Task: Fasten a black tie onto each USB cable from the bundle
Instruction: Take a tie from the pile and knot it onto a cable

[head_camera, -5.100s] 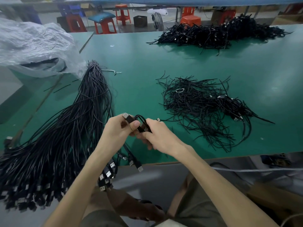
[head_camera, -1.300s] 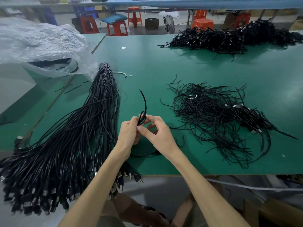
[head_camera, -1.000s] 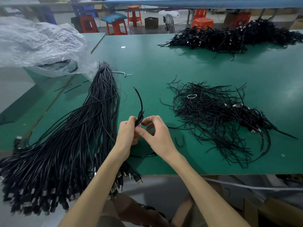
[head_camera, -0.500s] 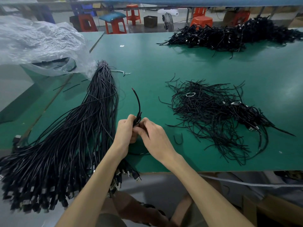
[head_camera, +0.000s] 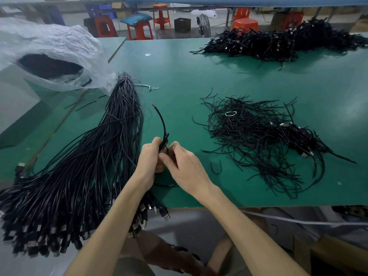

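The left hand [head_camera: 149, 159] and right hand [head_camera: 186, 169] are pinching one USB cable [head_camera: 162, 124] in their grip above the bench [head_camera: 179, 76]; its end is curving toward 12 o'clock; the bundle [head_camera: 79, 176] is lying at 9 o'clock, the black ties [head_camera: 254, 140] at 3 o'clock.

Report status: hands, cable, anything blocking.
Left hand grips thin black USB cable, right hand pinches it there. Cable's bare end arcs up; tie not discernible. Nothing in the way: black cable bundle left, loose black tie pile right.
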Available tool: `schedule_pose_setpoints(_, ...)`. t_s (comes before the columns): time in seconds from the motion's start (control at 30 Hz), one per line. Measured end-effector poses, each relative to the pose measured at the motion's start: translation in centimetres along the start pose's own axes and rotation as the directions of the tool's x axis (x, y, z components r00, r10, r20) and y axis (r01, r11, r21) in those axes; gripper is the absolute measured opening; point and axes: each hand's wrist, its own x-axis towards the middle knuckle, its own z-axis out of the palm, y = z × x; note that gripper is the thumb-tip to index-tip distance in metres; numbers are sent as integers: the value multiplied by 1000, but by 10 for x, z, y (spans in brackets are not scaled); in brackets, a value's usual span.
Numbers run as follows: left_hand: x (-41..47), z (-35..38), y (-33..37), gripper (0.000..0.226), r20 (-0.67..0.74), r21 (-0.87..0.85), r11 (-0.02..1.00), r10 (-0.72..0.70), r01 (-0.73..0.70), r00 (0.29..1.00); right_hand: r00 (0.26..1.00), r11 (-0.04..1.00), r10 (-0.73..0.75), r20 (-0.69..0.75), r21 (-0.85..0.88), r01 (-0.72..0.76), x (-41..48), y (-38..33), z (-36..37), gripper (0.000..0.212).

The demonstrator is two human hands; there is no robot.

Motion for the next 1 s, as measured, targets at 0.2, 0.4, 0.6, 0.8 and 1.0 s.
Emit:
schedule_pose_setpoints(0.2,0,-4,1,38,-4,21,999,-26,26,1000,999,999,33,40,19,-34,0,0,-1,31)
schedule_pose_setpoints(0.4,-1,-3,2,46,31,4,1000,-29,29,999,997,999,39,65,17,-41,1,2,-1,23)
schedule_pose_setpoints(0.6,0,-4,1,40,45,-36,998,-47,49,998,1000,998,-13,19,58,12,0,3,-1,28)
schedule_pose_setpoints(0.8,2,-3,-2,39,49,-73,995,-58,61,997,998,995,-54,-38,84,57,-1,5,0,26)
schedule_pose_setpoints(1.0,4,-5,-3,33,47,-74,996,-50,53,998,995,992,-69,-66,105,76,1,7,-1,25)
